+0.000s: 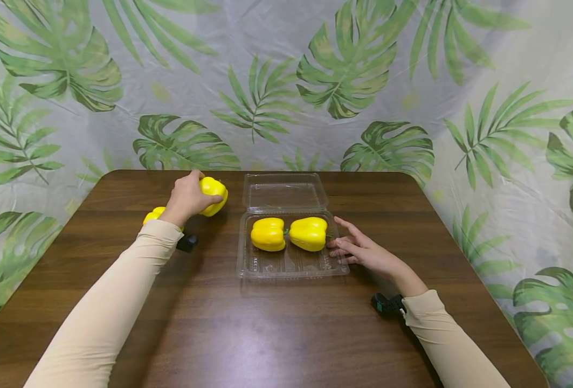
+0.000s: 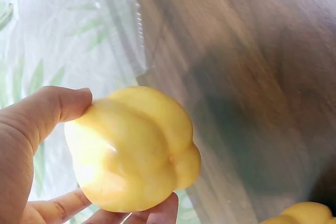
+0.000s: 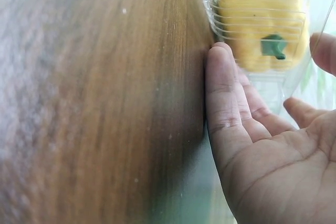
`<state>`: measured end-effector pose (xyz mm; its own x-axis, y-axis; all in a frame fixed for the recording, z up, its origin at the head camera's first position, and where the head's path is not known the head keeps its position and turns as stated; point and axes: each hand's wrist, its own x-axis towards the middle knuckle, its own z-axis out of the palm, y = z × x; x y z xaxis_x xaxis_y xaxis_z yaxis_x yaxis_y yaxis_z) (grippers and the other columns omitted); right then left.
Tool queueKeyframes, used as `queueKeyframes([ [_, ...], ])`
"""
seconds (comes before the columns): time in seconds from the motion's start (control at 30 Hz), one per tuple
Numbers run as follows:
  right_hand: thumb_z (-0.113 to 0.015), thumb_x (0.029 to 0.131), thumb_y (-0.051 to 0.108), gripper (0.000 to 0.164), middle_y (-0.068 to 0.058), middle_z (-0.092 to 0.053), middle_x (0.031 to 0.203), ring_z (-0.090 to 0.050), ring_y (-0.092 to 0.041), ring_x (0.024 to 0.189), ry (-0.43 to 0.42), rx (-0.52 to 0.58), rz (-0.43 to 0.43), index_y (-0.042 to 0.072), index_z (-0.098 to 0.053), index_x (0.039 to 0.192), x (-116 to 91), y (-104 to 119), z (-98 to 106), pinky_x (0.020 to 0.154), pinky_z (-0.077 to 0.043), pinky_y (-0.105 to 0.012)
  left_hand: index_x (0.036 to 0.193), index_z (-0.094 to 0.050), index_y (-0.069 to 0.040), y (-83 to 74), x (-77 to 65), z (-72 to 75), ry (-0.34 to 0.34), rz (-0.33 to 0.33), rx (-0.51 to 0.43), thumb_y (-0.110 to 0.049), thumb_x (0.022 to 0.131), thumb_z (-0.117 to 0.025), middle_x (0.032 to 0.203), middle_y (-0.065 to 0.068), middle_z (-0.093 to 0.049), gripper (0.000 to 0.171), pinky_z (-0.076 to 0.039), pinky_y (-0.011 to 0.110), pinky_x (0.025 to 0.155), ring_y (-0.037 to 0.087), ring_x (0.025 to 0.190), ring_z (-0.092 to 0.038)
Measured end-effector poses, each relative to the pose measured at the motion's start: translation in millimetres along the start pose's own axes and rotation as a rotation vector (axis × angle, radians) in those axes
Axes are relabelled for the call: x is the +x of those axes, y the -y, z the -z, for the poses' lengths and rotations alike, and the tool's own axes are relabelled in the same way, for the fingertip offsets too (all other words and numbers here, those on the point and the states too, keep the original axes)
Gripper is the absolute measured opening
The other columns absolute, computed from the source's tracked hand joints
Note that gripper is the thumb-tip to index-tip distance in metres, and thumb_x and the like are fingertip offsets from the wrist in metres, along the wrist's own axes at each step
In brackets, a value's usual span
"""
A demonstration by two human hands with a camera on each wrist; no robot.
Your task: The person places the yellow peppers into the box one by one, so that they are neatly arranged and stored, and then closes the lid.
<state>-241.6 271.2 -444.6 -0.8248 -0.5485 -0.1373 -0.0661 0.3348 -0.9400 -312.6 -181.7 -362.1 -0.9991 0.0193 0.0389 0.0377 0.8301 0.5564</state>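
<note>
My left hand (image 1: 187, 198) grips a yellow bell pepper (image 1: 213, 196), left of the clear plastic container. In the left wrist view the thumb and fingers curl round this pepper (image 2: 131, 150), its lobed end facing the camera. The container (image 1: 293, 269) lies with its lid (image 1: 285, 191) folded back. Two more yellow peppers lie inside it, a left one (image 1: 268, 235) and a right one (image 1: 308, 234). My right hand (image 1: 364, 250) is at the container's right side, fingers extended by its wall. The right wrist view shows the right hand (image 3: 273, 135) beside the ribbed plastic, a green-stemmed pepper (image 3: 262, 19) behind it.
Another yellow pepper (image 1: 154, 214) sits on the brown wooden table (image 1: 286, 328), partly hidden behind the left wrist. A leaf-patterned cloth (image 1: 267, 81) hangs behind the table. Black devices are worn at the left wrist (image 1: 186, 242) and right wrist (image 1: 387, 305).
</note>
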Motion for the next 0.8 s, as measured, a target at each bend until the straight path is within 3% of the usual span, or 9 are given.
queueKeyframes([
  [0.6, -0.041, 0.118, 0.028, 0.071, -0.037, -0.048, 0.155, -0.059, -0.051, 0.138, -0.001, -0.006, -0.004, 0.021, 0.001, 0.174, 0, 2, 0, 0.108, -0.057, -0.050, 0.155, -0.046, 0.000, -32.1, -16.9, 13.7, 0.097, -0.145, -0.049, -0.035, 0.094, -0.080, 0.145, 0.025, -0.061, 0.078, -0.057, 0.053, 0.101, 0.040, 0.121, -0.064],
  [0.8, -0.041, 0.118, 0.029, 0.071, -0.037, -0.048, 0.155, -0.059, -0.050, 0.138, -0.001, -0.008, -0.006, 0.022, 0.002, 0.174, 0, 1, -1, 0.109, -0.057, -0.051, 0.153, -0.048, -0.002, -41.2, -25.2, 13.6, 0.109, -0.231, -0.036, -0.032, 0.093, -0.082, 0.146, 0.023, -0.062, 0.075, -0.057, 0.052, 0.103, 0.039, 0.123, -0.064],
])
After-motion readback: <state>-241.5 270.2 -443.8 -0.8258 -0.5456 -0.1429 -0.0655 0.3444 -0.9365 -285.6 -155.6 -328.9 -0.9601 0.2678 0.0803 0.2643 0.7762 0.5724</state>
